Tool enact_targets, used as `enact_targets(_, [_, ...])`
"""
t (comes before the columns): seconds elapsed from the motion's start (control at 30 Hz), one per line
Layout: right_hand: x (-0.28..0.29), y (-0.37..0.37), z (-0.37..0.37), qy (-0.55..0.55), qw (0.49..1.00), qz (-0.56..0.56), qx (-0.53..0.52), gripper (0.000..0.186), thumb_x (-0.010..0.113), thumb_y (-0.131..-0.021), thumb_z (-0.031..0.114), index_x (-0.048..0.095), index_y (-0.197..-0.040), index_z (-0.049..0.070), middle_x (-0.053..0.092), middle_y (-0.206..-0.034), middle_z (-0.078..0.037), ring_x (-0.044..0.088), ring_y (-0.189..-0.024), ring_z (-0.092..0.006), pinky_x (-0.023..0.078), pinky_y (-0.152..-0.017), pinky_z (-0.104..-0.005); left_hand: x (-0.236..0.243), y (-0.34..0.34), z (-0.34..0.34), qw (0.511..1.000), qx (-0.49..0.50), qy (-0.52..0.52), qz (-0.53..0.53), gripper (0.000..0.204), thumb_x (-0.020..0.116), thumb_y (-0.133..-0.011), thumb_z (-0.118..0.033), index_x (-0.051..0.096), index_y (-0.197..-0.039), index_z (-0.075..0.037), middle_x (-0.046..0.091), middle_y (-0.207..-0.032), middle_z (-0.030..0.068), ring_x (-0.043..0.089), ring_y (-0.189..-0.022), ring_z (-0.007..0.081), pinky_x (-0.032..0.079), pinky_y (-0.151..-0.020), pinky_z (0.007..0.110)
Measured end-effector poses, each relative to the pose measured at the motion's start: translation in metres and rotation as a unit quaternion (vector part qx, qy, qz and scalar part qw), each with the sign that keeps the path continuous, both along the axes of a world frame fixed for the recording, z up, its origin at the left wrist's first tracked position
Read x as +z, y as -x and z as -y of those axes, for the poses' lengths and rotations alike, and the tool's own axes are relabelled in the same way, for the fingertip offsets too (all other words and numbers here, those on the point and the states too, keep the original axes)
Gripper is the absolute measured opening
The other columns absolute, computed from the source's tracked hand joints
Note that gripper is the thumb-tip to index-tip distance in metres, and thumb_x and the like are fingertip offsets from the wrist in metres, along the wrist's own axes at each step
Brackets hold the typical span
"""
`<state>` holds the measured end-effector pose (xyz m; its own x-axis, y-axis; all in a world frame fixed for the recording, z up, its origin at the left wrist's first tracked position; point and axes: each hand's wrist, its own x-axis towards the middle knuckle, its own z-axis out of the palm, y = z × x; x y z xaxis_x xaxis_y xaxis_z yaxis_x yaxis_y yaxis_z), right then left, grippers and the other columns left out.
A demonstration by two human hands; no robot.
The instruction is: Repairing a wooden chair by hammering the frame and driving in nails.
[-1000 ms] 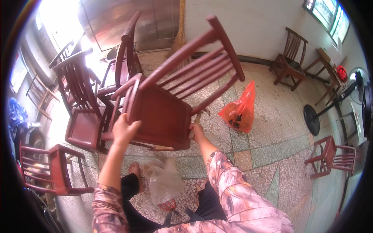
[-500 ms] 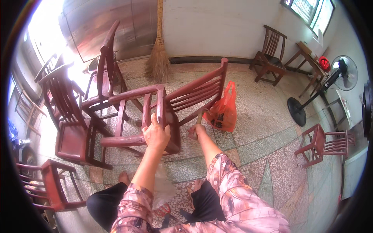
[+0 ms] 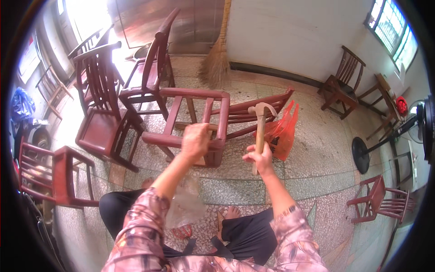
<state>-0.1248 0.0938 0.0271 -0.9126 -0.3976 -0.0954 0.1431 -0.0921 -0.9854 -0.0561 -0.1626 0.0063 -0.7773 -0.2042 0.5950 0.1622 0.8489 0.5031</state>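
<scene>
A dark red wooden chair [image 3: 222,119] lies tipped over in front of me, its legs and rungs toward me and its slatted back stretching to the right. My left hand [image 3: 195,141] is closed over the near leg of this chair, its fingertips hidden from sight. To the right of the seat, my right hand [image 3: 259,161] grips a claw hammer [image 3: 260,131] by its wooden handle. The hammer stands nearly upright, metal head on top, apart from the chair. Behind it, a red plastic bag [image 3: 284,138] sits on the floor beside the chair's back.
Upright chairs [image 3: 97,131] crowd the left, with another chair [image 3: 63,177] on its side nearer me. A straw broom [image 3: 216,65] leans at the back wall. On the right are a standing fan [image 3: 361,154], a small chair [image 3: 374,199] and a far chair [image 3: 342,86]. Clear plastic [image 3: 183,206] lies between my feet.
My right hand has lifted the hammer from low beside the chair to upright. My left hand has gone from loosely spread fingers to a closed grip. The view has shifted left.
</scene>
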Motion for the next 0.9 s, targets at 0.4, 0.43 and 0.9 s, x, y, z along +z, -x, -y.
enact_targets(0.4, [0.008, -0.087, 0.005, -0.320, 0.921, -0.221, 0.022, 0.039, 0.053, -0.093, 0.040, 0.046, -0.092, 0.002, 0.060, -0.074, -0.029, 0.057, -0.074, -0.0519, 0.044, -0.060, -0.0548, -0.019, -0.043, 0.058, 0.943, 0.233, 0.153, 0.183, 0.040, 0.044, -0.089, -0.029, 0.055, -0.123, -0.011, 0.052, -0.132, 0.0060, 0.041, -0.129, 0.0288, 0.024, -0.106, 0.053])
enact_targets(0.43, [0.011, -0.081, 0.005, -0.354, 0.910, -0.214, 0.035, 0.038, 0.053, -0.093, 0.039, 0.046, -0.093, 0.002, 0.061, -0.074, -0.029, 0.057, -0.074, -0.0510, 0.044, -0.060, -0.0542, -0.020, -0.042, 0.058, 0.943, 0.230, 0.139, 0.196, 0.042, 0.043, -0.090, -0.030, 0.054, -0.125, -0.010, 0.051, -0.134, 0.0061, 0.039, -0.130, 0.0300, 0.023, -0.107, 0.055])
enact_targets(0.9, [0.001, -0.062, 0.024, -0.452, 0.848, -0.276, 0.028, 0.038, 0.050, -0.092, 0.041, 0.046, -0.099, 0.005, 0.061, -0.075, -0.030, 0.059, -0.074, -0.0506, 0.045, -0.063, -0.0579, -0.011, -0.044, 0.061, 0.943, 0.212, 0.105, 0.233, 0.047, 0.039, -0.091, -0.031, 0.050, -0.132, -0.012, 0.044, -0.142, 0.0070, 0.030, -0.137, 0.0319, 0.015, -0.110, 0.058])
